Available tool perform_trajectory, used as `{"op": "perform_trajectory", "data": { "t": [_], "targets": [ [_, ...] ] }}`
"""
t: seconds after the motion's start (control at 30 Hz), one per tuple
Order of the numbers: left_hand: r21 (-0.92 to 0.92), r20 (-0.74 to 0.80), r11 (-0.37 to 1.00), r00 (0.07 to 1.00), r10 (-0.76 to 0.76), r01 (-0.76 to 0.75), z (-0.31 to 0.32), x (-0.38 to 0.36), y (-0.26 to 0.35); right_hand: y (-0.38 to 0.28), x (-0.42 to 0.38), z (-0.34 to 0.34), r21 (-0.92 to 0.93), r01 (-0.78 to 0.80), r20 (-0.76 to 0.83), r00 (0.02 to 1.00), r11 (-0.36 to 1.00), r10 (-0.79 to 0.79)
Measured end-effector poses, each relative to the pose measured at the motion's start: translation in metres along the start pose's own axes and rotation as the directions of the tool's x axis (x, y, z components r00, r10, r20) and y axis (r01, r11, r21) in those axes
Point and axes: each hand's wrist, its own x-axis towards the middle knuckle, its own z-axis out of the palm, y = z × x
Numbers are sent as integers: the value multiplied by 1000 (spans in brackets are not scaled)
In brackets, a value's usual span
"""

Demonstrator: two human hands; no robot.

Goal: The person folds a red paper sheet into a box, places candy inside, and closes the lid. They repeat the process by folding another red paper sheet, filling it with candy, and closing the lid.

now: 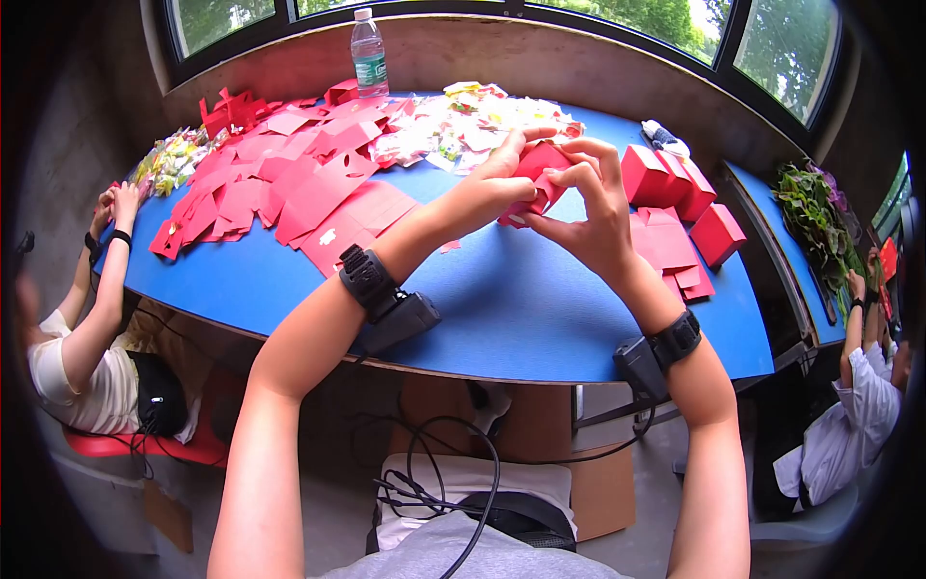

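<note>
Above the blue table, a small red paper box (542, 162) is held up between both hands. My left hand (503, 179) grips it from the left, thumb and fingers closed on the folded card. From the right, my right hand (600, 201) pinches the same box with bent fingers. Parts of the box are hidden behind the fingers. Just right of my hands stand several folded red boxes (644, 176), with flat red card pieces (664, 241) in front of them. A wide pile of flat red box blanks (318, 193) spreads to the left.
Wrapped sweets or paper scraps (463, 124) lie behind my hands on the blue table (482, 309). A water bottle (368, 58) stands at the back. Other people's hands (123, 201) work at the left edge; another person (849, 415) sits right. Black cables (494, 482) hang over my lap.
</note>
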Motion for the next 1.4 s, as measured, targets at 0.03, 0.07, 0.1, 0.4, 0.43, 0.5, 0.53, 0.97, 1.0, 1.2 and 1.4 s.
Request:
{"op": "perform_trajectory", "data": {
  "t": [0.03,0.07,0.1,0.4,0.43,0.5,0.53,0.97,1.0,1.2,1.4],
  "targets": [
    [-2,-1,1000,1000,1,-1,-1,0,0,0,0,0,0,1,2,1000,1000,-1],
    [15,4,1000,1000,-3,3,-2,-1,-1,0,1,-1,3,0,7,1000,1000,0],
    [32,9,999,1000,-7,7,-2,0,0,0,1,-1,6,-2,11,1000,1000,2],
    [-89,2,996,1000,21,-21,-3,3,-2,4,1,1,46,-26,-20,999,999,27],
    [-91,1,996,1000,22,-21,-4,4,-4,4,1,1,46,-26,-17,999,999,27],
    [-97,33,994,998,57,-54,-7,6,-9,3,2,0,68,-24,-12,1000,997,25],
    [-101,31,993,998,58,-55,-8,6,-10,4,2,-1,67,-24,-8,1000,997,25],
    [-140,44,988,997,-66,71,-10,2,-16,10,-3,7,547,-715,311,657,436,686],
    [-24,9,999,999,31,-31,-9,5,-18,7,1,2,599,-743,347,575,297,740],
    [283,-175,923,932,318,-262,-14,9,-9,21,-3,-2,663,-729,490,247,-173,836],
    [-18,64,998,996,-58,60,-9,2,-10,21,-5,-2,622,-728,570,171,-287,804]
  ]
}}
